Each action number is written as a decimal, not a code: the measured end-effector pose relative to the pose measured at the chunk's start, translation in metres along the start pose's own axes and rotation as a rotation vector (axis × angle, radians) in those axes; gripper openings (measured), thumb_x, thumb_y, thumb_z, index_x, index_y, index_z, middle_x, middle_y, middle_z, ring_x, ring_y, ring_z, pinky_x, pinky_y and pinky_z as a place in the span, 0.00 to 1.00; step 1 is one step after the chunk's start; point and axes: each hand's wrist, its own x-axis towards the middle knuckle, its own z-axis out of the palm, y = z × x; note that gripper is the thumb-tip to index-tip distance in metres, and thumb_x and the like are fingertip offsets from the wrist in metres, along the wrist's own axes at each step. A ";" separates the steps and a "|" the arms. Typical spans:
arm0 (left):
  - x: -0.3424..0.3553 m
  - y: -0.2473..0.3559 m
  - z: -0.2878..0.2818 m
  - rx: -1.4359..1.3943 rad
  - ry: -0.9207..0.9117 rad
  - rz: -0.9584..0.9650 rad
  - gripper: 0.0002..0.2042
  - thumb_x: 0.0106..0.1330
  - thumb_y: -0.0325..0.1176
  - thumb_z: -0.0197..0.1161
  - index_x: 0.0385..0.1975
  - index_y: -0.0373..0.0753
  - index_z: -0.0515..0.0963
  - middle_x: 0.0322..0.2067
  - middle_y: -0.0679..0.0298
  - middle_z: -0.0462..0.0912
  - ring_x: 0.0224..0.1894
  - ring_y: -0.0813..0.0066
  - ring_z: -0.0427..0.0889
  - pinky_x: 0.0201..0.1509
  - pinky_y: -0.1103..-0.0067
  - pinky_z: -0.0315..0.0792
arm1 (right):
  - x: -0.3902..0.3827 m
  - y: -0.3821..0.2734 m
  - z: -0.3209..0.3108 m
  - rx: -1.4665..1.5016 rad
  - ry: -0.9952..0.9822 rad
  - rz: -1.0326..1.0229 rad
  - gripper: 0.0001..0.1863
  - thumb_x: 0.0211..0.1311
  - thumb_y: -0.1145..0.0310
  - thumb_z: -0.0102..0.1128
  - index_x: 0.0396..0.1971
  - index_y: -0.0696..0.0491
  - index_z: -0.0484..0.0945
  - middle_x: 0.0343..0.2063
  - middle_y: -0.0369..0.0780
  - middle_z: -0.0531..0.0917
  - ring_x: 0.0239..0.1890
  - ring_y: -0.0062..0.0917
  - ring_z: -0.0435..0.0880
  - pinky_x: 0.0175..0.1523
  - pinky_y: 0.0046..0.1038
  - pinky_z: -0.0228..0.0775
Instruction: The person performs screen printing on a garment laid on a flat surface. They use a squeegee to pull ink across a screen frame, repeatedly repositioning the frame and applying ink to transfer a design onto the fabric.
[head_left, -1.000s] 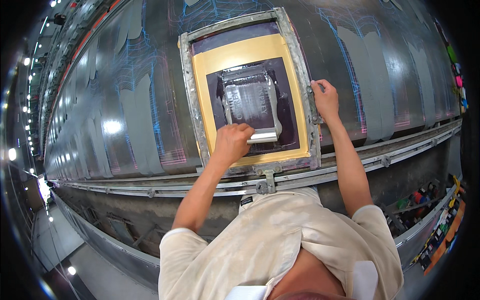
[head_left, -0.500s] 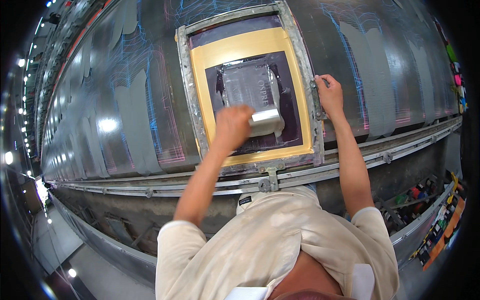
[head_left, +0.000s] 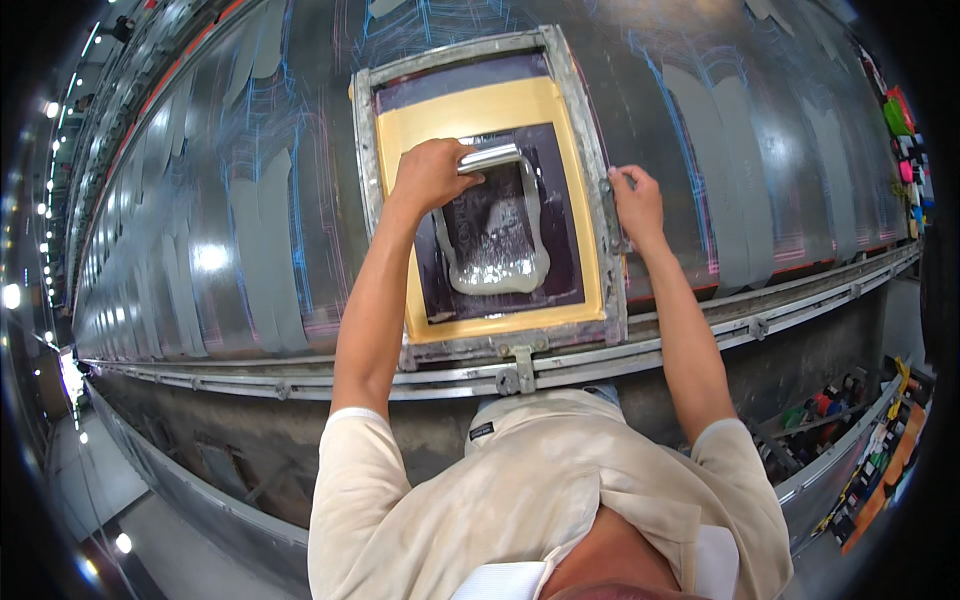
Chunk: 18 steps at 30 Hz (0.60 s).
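Observation:
A screen-printing frame (head_left: 592, 160) with worn metal sides lies on the long dark table. Yellow tape (head_left: 470, 108) borders its dark mesh (head_left: 562, 200). My left hand (head_left: 432, 178) is closed on one end of a silvery squeegee (head_left: 490, 157), which rests across the upper part of the mesh. Below the blade, wet pale ink (head_left: 500, 281) pools along the lower edge and runs up both sides of the print area. At the frame's right side, my right hand (head_left: 638, 204) is closed on a small metal fitting or the side bar; the fingers partly hide which.
Grey shapes with blue and pink lines (head_left: 690, 150) cover the table on both sides. A metal rail (head_left: 400, 382) runs along the near edge, with a bracket (head_left: 521, 370) meeting the frame. Coloured items fill a low rack (head_left: 820, 415) at right.
My left hand has moved the squeegee from the lower part of the mesh to the upper part. Ink now lies pooled at the lower edge. My right hand stays at the frame's side.

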 end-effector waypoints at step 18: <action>-0.182 0.103 0.066 0.093 0.227 0.003 0.20 0.42 0.23 0.70 0.39 0.42 0.84 0.40 0.67 0.85 0.44 0.66 0.82 0.45 0.69 0.71 | 0.006 0.017 0.007 0.361 -0.073 -0.142 0.15 0.69 0.62 0.63 0.38 0.61 0.84 0.30 0.41 0.85 0.34 0.25 0.80 0.44 0.31 0.72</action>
